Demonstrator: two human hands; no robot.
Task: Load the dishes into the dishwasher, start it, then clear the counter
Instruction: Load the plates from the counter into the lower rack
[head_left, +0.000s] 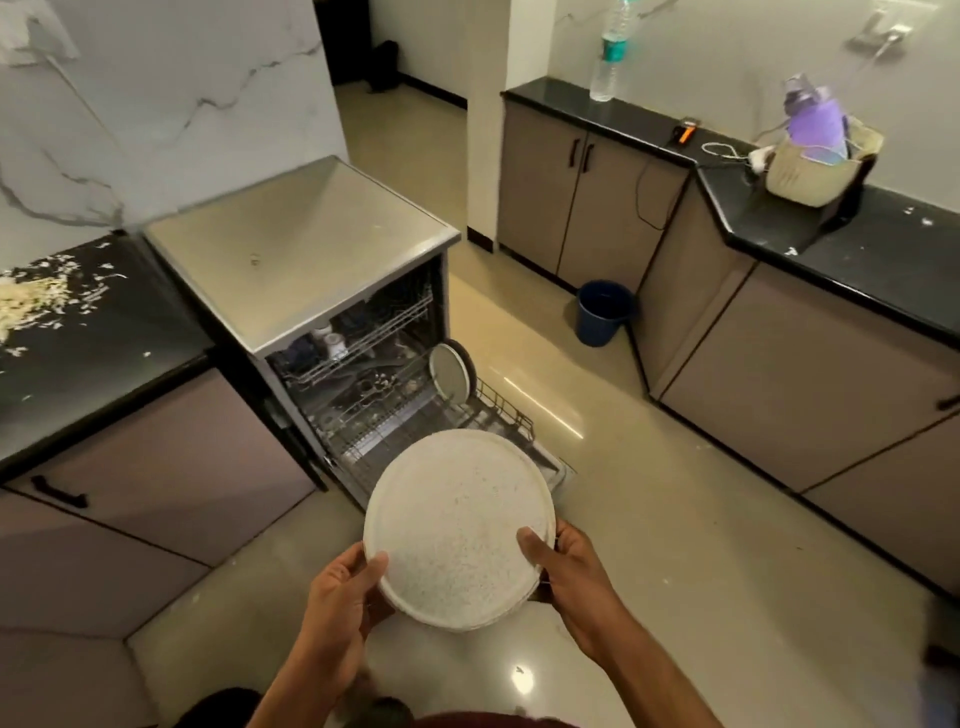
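Note:
A round white speckled plate (457, 525) is held flat in front of me, above the floor and just short of the open dishwasher (311, 260). My left hand (343, 597) grips its near left rim, thumb on top. My right hand (566, 571) grips its near right rim, thumb on the face. The dishwasher's lower rack (405, 431) is pulled out over the lowered door. One plate (451, 373) stands upright at the rack's far right. The upper rack (363, 332) holds small cups.
The black counter (98, 332) at left carries scattered white food scraps. A blue bucket (605, 312) stands on the floor by the cabinets. The right counter (857, 234) holds a bag with a purple bottle (815, 119), a clear water bottle (610, 57) and a cable.

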